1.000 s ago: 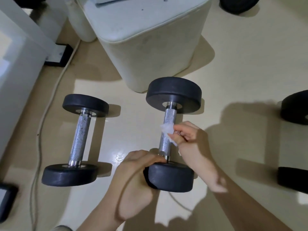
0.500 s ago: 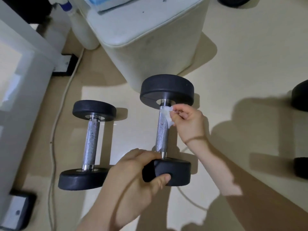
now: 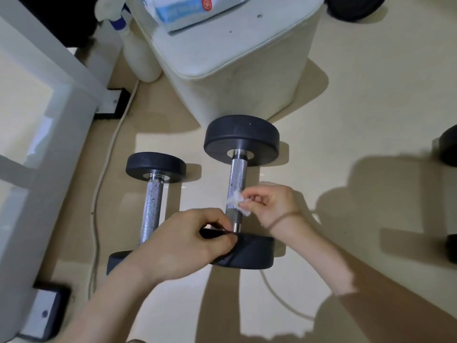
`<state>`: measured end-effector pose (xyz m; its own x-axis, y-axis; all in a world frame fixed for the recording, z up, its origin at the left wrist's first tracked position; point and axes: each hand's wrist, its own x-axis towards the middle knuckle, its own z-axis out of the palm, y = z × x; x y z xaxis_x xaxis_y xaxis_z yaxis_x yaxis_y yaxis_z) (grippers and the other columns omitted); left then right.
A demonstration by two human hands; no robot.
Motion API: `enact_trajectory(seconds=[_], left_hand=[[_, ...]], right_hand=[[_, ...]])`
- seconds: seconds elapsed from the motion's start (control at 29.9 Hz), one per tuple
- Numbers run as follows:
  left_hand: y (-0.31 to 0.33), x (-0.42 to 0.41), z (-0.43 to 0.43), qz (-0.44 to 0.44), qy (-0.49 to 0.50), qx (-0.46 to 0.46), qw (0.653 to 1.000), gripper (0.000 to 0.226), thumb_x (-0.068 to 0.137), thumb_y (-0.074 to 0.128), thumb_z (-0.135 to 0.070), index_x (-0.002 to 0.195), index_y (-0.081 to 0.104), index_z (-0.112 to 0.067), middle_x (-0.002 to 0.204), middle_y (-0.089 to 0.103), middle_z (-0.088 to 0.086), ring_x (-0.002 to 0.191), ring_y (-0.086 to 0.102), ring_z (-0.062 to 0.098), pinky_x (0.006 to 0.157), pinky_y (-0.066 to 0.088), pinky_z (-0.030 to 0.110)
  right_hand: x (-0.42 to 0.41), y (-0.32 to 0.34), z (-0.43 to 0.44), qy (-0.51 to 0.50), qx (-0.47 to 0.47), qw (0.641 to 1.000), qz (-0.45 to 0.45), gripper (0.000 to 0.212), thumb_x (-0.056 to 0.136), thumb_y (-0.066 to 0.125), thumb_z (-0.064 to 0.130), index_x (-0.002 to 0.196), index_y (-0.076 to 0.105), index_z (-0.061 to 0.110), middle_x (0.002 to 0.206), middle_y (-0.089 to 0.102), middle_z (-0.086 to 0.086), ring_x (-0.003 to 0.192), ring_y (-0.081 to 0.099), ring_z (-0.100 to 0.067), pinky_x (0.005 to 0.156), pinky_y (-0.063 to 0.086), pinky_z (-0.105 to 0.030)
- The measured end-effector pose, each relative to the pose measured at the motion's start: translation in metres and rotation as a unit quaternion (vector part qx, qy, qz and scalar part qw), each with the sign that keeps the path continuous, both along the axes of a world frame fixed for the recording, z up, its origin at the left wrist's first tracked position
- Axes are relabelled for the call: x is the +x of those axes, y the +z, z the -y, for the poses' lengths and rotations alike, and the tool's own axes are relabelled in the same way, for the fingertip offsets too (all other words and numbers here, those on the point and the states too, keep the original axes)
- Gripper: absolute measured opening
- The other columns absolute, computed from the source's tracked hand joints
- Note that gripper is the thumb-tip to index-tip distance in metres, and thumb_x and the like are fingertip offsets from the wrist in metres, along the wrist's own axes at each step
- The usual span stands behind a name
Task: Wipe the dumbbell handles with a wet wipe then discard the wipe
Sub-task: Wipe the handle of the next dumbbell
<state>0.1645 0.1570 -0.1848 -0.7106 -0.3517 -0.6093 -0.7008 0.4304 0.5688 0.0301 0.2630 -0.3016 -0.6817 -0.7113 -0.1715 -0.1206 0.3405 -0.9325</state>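
Head view. Two dumbbells lie side by side on the pale floor [image 3: 346, 120], handles running away from the camera.

The larger dumbbell [image 3: 241, 137] is on the right, its far weight head just in front of a white box-shaped container [image 3: 235, 70]. The right hand [image 3: 269, 206] is at the right side of the knurled handle [image 3: 238, 177]. Its fingers are curled and, together with the thumb, pinch a crumpled wet wipe [image 3: 237, 203]. The wipe is in contact with the lower half of the handle, above the near collar. A thin band circles the right wrist.

The left hand [image 3: 188, 246] grips the near weight head [image 3: 252, 251] of the same dumbbell, with the fingers curled over its upper left rim.

The smaller dumbbell [image 3: 153, 204] lies just to the left, with no hand on it. Its handle surface is speckled. Its near head is partly hidden behind the left wrist.

A flat pack with blue print [image 3: 188, 11] rests on top of the container. A white bottle [image 3: 138, 50] stands beside the container's left wall. A pale cable [image 3: 103, 169] runs along the floor to the left of the dumbbells.
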Motion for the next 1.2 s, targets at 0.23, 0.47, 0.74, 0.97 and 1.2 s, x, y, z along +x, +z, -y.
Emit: enact_trajectory(seconds=[0.23,0.47,0.74,0.97,1.2], left_hand=[[-0.024,-0.029,0.009,-0.061,-0.046,-0.18,0.981,0.042,0.085,0.059,-0.031,0.123,0.053,-0.045,0.108,0.059,-0.009,0.098,0.058,0.011,0.077,0.041,0.021],[-0.051,-0.053,0.041,-0.119,-0.009,-0.301,0.946,0.019,0.085,0.06,-0.02,0.099,0.073,-0.024,0.089,0.06,0.002,0.077,0.058,0.023,0.067,0.047,0.033],[-0.043,-0.003,0.054,-0.046,0.078,-0.279,0.956,0.007,0.078,0.069,-0.019,0.074,0.075,-0.022,0.082,0.063,-0.006,0.075,0.056,0.013,0.058,0.032,0.019],[-0.045,0.034,0.043,-0.087,0.248,-0.18,0.948,0.028,0.085,0.055,-0.014,0.068,0.066,-0.033,0.084,0.062,-0.006,0.08,0.056,0.01,0.067,0.036,0.017],[-0.046,0.039,0.044,-0.129,0.278,-0.171,0.936,0.029,0.085,0.053,-0.01,0.068,0.063,-0.031,0.082,0.063,-0.009,0.08,0.055,0.003,0.067,0.037,0.01]], right_hand=[[-0.009,0.004,0.048,-0.135,-0.022,0.989,-0.062,0.009,0.082,0.066,0.007,0.084,0.072,0.013,0.083,0.069,-0.004,0.075,0.063,-0.015,0.07,0.048,-0.016],[0.007,0.012,0.065,-0.102,-0.015,0.994,-0.043,0.017,0.083,0.06,0.0,0.085,0.071,0.013,0.083,0.068,-0.003,0.076,0.063,-0.014,0.072,0.05,-0.018],[0.023,0.027,0.056,0.008,0.038,0.998,0.05,0.014,0.078,0.06,-0.003,0.069,0.067,0.004,0.057,0.06,0.002,0.05,0.054,-0.004,0.054,0.04,-0.01],[0.037,0.021,0.09,0.024,0.003,0.994,-0.11,0.014,0.081,0.065,0.007,0.069,0.068,0.012,0.076,0.062,0.001,0.066,0.054,-0.012,0.059,0.039,-0.015],[0.026,0.04,0.115,0.049,0.036,0.985,-0.161,0.016,0.082,0.06,0.007,0.07,0.07,0.006,0.074,0.061,-0.012,0.067,0.056,-0.026,0.059,0.042,-0.029]])
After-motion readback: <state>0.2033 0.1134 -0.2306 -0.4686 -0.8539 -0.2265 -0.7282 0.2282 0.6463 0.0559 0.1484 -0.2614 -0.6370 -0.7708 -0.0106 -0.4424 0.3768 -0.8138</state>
